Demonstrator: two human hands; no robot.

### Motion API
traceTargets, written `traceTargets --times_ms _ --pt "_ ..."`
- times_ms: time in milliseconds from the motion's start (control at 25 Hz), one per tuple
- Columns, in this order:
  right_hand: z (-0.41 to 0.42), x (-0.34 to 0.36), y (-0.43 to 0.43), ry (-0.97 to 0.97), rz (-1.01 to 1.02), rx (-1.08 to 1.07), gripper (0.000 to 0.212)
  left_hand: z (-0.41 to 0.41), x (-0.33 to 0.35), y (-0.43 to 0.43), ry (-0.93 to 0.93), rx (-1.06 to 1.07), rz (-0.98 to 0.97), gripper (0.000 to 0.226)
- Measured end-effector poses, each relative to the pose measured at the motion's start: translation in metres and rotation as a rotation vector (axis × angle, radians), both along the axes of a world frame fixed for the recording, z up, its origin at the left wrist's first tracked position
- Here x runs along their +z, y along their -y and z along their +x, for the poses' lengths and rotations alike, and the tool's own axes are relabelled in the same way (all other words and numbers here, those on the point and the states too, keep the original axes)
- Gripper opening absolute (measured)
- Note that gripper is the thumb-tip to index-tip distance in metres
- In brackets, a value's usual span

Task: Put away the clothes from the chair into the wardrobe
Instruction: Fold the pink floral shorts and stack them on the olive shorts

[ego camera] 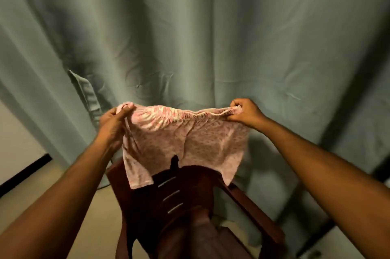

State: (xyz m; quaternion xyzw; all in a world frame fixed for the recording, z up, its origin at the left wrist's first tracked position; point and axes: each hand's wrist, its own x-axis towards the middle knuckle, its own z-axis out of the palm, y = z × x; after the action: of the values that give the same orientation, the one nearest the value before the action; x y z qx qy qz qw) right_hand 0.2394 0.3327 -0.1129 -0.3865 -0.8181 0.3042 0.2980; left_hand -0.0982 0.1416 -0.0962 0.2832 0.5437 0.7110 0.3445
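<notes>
A pair of pink patterned shorts (185, 142) hangs stretched out in the air above a dark red plastic chair (181, 201). My left hand (115, 123) pinches the left end of the elastic waistband. My right hand (245, 112) grips the right end in a closed fist. The two legs of the shorts dangle down and cover the top of the chair's backrest. A dark brown garment (198, 233) lies draped over the chair seat below. No wardrobe is in view.
A grey-green curtain (190, 37) fills the background right behind the chair. At the left is a pale wall with a black skirting strip (23, 174) and beige floor (101, 201). A white surface (341, 244) shows at the lower right.
</notes>
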Motion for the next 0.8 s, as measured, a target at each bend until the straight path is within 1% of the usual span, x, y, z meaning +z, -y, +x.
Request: traceTargets --times_ms 80,120,280,440,560,640,720,800 --pt "0.056 0.009 0.04 -0.067 0.003 -0.125 0.037 0.033 0.006 -0.004 -0.131 -0.059 0.021 0.008" --pt "0.084 0.014 0.058 -0.07 0.011 -0.172 0.034 0.051 0.008 -0.006 -0.18 -0.105 0.03 0.012" --pt "0.195 0.028 0.122 -0.064 0.013 -0.361 0.029 0.136 0.024 -0.019 -0.208 -0.333 0.052 0.025" --pt "0.31 0.039 0.174 -0.087 0.055 -0.549 0.026 0.247 0.047 -0.04 -0.244 -0.575 0.061 0.04" --pt "0.396 0.043 0.213 -0.072 0.089 -0.685 0.023 0.338 0.059 -0.054 -0.281 -0.83 0.005 0.034" --pt "0.458 0.043 0.245 -0.043 0.106 -0.776 0.023 0.409 0.059 -0.062 -0.326 -1.055 -0.065 0.029" --pt "0.519 0.042 0.286 -0.037 0.105 -0.876 0.023 0.487 0.052 -0.065 -0.318 -1.252 -0.11 0.027" --pt "0.577 0.04 0.329 -0.084 0.094 -0.988 0.029 0.569 0.042 -0.062 -0.322 -1.37 -0.134 0.023"
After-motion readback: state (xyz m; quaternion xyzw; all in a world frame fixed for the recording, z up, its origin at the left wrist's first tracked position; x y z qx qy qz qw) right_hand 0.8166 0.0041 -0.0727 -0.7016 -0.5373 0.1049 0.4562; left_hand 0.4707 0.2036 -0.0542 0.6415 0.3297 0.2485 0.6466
